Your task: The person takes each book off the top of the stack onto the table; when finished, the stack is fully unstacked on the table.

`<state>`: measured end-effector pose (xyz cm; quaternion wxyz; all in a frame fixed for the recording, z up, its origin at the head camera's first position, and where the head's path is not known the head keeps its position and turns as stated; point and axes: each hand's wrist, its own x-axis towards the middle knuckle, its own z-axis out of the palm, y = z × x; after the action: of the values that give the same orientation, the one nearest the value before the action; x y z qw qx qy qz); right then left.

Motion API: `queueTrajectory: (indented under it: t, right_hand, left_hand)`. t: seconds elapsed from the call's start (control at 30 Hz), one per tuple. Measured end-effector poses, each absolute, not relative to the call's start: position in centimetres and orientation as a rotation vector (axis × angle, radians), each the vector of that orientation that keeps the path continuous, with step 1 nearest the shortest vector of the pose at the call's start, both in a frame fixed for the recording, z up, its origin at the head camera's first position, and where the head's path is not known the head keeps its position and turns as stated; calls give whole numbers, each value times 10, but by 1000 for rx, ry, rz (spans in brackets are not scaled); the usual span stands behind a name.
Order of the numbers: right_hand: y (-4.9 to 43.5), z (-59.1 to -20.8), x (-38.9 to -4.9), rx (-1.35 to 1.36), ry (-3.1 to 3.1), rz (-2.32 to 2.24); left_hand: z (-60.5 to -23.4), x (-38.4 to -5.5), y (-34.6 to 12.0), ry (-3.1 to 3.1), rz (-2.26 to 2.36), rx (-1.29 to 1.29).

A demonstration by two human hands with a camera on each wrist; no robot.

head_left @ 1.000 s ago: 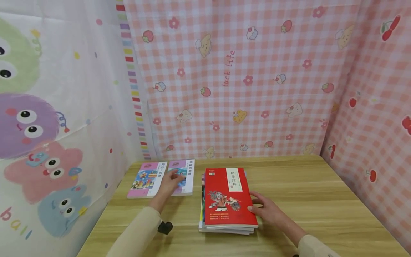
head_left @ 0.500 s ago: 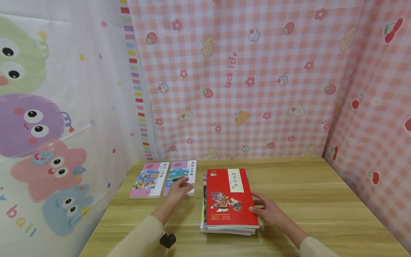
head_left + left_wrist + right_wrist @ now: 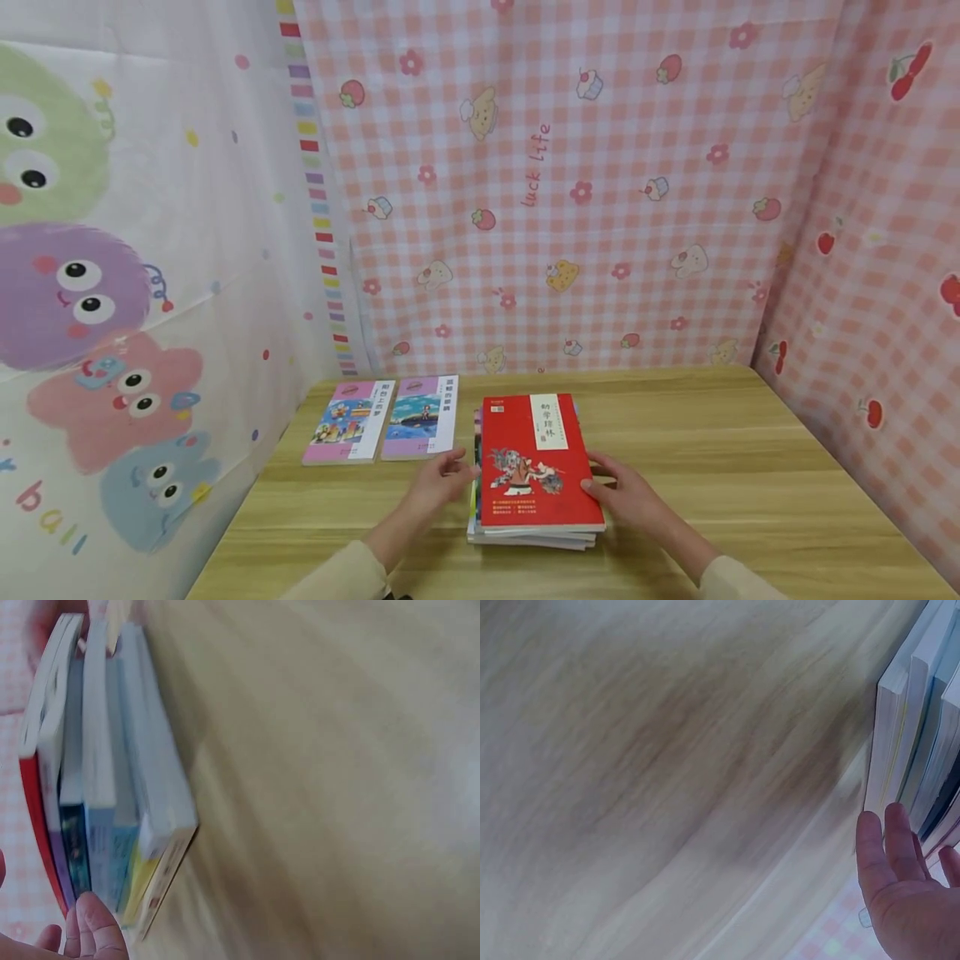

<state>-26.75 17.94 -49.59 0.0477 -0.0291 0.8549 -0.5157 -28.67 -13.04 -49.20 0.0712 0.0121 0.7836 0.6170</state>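
1. As I scan rightward, a pink-and-white book (image 3: 348, 423) lies beside a similar book (image 3: 420, 418) on the table (image 3: 690, 442).
2. Left hand (image 3: 438, 483): fingers relaxed, holding nothing; I can't quite tell whether it touches the book stack (image 3: 105, 750).
3. That stack, red book (image 3: 536, 462) topmost, sits between both hands.
4. Right hand (image 3: 626, 492): fingers extended at the stack's right side, gripping nothing.

The red paperback (image 3: 534, 462) has a smooth-looking card cover; the book stack (image 3: 161, 795) beneath shows matt paper edges; the purple-bordered paperbacks (image 3: 420, 418) look smooth. The surface (image 3: 705, 450) looks like smooth wood; the gingham backdrop (image 3: 637, 133) and cartoon-print hanging (image 3: 206, 208) are creased, matt cloth.
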Motion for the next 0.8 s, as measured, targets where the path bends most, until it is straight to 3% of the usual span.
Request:
queueTrajectory:
  t: [0.8]
  right_hand:
    - [174, -496, -263, -178, 2618, -1556]
  left_hand:
    - [-507, -276, -132, 2211, 1904, 30]
